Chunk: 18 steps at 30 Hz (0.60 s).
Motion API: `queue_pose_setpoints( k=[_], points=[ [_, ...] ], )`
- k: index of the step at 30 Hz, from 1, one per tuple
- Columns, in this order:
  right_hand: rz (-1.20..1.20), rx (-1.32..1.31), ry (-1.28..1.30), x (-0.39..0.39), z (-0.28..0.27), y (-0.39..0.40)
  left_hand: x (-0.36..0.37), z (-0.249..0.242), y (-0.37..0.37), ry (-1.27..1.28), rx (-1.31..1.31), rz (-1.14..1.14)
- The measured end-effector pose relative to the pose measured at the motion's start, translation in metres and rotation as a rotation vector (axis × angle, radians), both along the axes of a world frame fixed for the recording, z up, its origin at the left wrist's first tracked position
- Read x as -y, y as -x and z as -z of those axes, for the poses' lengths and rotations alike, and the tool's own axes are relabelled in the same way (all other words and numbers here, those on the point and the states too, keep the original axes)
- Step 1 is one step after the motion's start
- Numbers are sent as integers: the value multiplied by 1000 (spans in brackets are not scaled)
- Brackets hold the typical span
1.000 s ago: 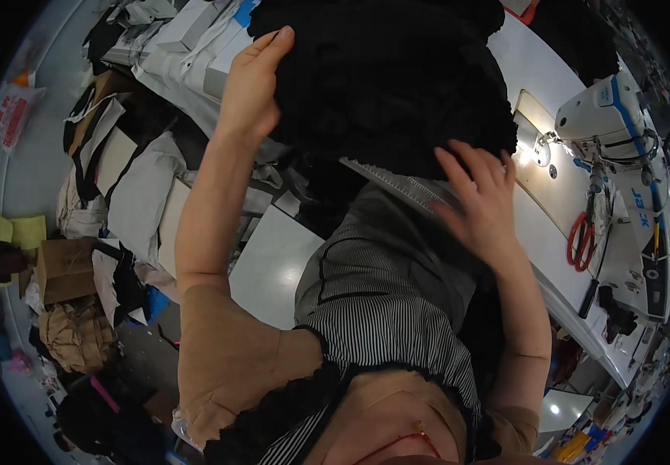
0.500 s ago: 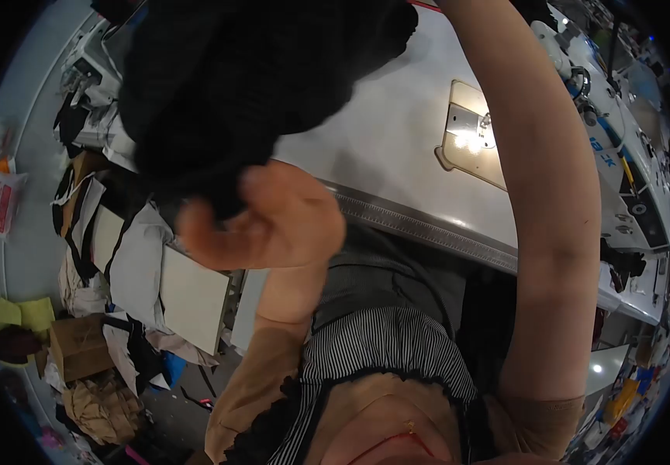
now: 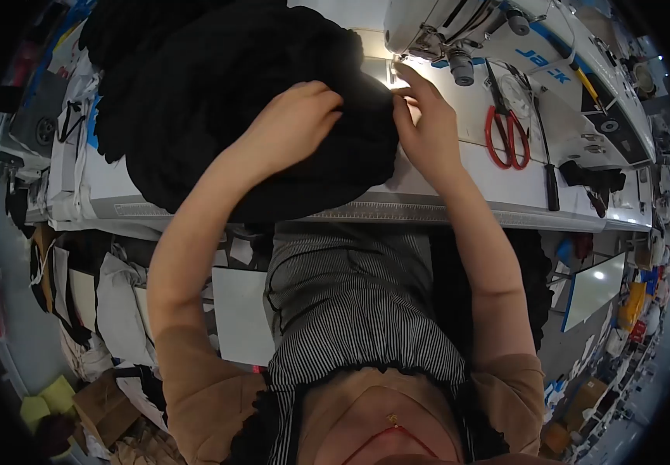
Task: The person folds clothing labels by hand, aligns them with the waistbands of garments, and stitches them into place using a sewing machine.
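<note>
A large bunched piece of black fabric (image 3: 219,101) covers the left part of the sewing table and hangs a little over its front edge. My left hand (image 3: 296,120) rests on top of it, fingers curled and closed on the cloth. At the fabric's right edge, my right hand (image 3: 432,128) pinches the cloth beside the lit needle area; its fingertips are partly hidden. Right above that hand is the head of a white sewing machine (image 3: 459,31), its lamp shining on the needle plate (image 3: 376,45).
Red-handled scissors (image 3: 509,139) and a black-handled screwdriver (image 3: 552,186) lie right of my right hand. A dark cloth scrap (image 3: 595,180) is farther right. A ruler strip (image 3: 350,211) runs along the table's front edge. Fabric pieces and a cardboard box (image 3: 106,407) are down at the left.
The black fabric, held up at the left before, now lies on the table up to the needle area. Both hands have come together over it, and the view has turned toward the machine.
</note>
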State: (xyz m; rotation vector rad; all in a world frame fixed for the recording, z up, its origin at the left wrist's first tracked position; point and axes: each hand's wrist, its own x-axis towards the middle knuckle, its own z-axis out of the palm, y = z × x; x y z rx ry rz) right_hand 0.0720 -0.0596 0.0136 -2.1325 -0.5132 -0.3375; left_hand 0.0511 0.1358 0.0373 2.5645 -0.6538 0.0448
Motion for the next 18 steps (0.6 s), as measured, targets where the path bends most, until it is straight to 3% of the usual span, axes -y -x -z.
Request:
queue_pose_setpoints(
  k=[1,3,4,7,9,11,12,14,16,18],
  points=[
    [105,-31,-117,5,6,13,-1,15,-1,3,1,5],
    [126,-63,-116,11,20,26,4,38,1,241,184,-82],
    [143,-94,-118,9,20,33,10,36,5,238,176,-72],
    [-5,-508,-394,-9,15,46,23,23,10,197,59,-165],
    [-75,-662,-440,-16,14,45,24,15,-7,-86,196,-77],
    [-215,-998,-547,-18,13,38,14,18,-36,-279,39,3],
    [-214,-1002,-547,-17,11,39,11,21,-49,-345,-54,10],
    [80,-433,-267,-13,6,42,6,34,-60,-298,-23,42],
    [110,-377,-230,-8,13,36,20,36,-60,-422,58,-177],
    [143,-66,429,-4,20,33,25,39,-75,-365,74,-191]
  ],
)
